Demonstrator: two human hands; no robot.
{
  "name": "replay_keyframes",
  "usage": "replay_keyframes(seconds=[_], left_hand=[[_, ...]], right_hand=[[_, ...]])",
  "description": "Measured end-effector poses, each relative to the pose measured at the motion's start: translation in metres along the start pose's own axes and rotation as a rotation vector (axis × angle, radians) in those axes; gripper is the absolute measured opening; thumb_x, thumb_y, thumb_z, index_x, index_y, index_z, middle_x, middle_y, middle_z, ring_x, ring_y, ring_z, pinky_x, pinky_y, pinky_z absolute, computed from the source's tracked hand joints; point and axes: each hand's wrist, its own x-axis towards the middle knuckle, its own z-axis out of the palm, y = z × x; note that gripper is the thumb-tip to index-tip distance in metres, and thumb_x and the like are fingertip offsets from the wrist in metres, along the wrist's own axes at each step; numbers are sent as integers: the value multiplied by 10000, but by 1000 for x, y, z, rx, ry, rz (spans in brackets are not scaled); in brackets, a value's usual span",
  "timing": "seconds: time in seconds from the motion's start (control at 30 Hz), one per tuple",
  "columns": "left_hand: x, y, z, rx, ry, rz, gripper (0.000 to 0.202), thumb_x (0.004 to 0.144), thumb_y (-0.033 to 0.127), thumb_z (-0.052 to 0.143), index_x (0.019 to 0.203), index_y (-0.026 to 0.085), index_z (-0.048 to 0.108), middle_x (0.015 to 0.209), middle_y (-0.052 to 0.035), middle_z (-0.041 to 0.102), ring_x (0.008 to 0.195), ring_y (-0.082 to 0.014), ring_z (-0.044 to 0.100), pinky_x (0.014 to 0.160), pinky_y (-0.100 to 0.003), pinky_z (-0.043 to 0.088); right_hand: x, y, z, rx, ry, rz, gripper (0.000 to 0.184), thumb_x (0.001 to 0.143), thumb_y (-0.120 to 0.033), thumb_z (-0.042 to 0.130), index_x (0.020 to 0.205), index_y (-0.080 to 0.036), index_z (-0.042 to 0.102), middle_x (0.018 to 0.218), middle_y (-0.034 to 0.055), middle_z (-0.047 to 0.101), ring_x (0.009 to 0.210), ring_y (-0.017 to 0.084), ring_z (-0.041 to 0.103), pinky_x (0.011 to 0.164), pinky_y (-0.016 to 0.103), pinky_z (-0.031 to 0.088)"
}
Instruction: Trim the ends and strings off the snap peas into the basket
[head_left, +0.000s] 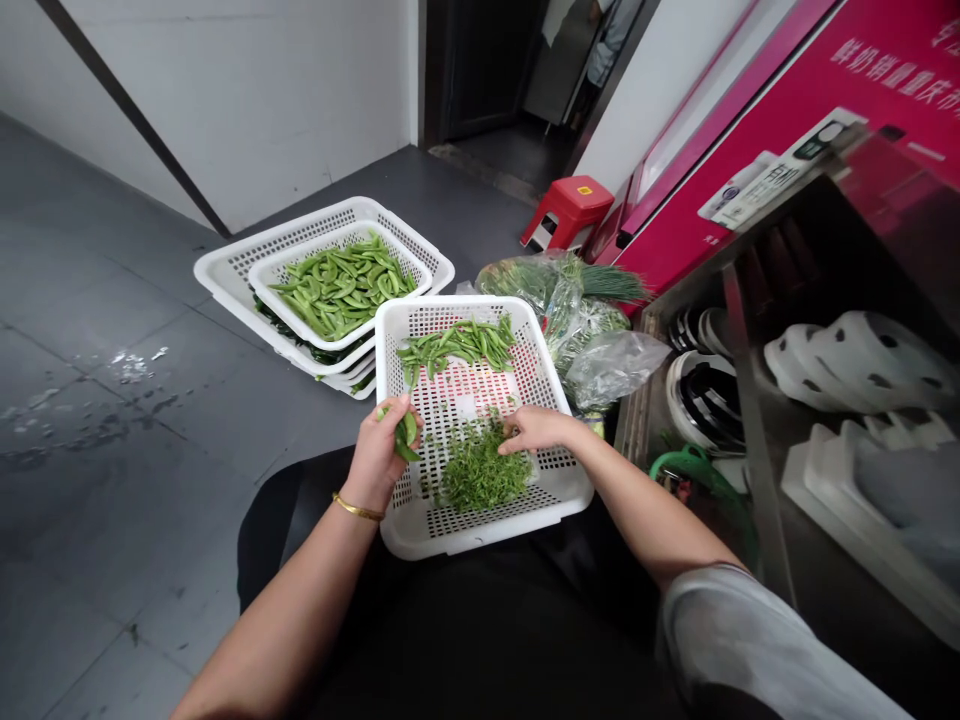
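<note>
A white perforated plastic basket (480, 540) rests on my lap. My left hand (382, 450) is over its left edge, closed around a few green pea pods (406, 436). Inside the basket, a small heap of pea pods (465, 343) lies at the far side. A loose pile of fine green trimmings (486, 475) sits nearer to me. At the right edge of that pile is my right hand (536, 430), its fingers curled in and the thumb low; whatever is between the fingertips is too small to make out.
Stacked white baskets (217, 270) stand on the floor ahead left, the top one full of pea pods (349, 285). Plastic bags of greens (585, 330) lie to the right. Beyond is a red stool (574, 205). A metal shelf (757, 430) with white containers (862, 360) borders my right side.
</note>
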Motion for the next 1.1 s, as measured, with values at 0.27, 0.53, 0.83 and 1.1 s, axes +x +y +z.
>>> replay_keyframes(seconds=[0.27, 0.53, 0.83, 1.1], left_hand=[[5, -15, 4, -54, -271, -406, 262, 618, 209, 731, 828, 133, 595, 658, -52, 661, 555, -157, 620, 467, -239, 481], [1, -23, 9, 78, -228, -404, 294, 599, 304, 780, 659, 137, 546, 468, 49, 487, 330, -45, 386, 311, -167, 286], [-9, -30, 10, 145, -381, -325, 251, 618, 271, 761, 628, 133, 551, 435, 30, 503, 330, -60, 408, 318, -176, 305], [-15, -24, 6, 215, -574, -515, 203, 585, 189, 727, 682, 147, 553, 518, -24, 606, 285, -55, 388, 268, -162, 246]], right_hand=[[153, -7, -7, -4, 530, 152, 215, 759, -308, 604, 879, -131, 620, 858, 104, 670, 821, 226, 621, 742, 308, 446], [105, -14, -15, 481, 505, 122, 104, 810, -244, 525, 763, -153, 542, 574, 7, 609, 493, 128, 596, 514, 250, 496], [0, -48, 69, 1008, 249, -48, 334, 644, -402, 727, 695, -151, 512, 568, -18, 631, 454, 104, 602, 430, 208, 504], [-34, -20, 21, 877, 432, -46, 348, 696, -482, 663, 738, -163, 529, 579, -8, 614, 431, 99, 563, 408, 211, 478]])
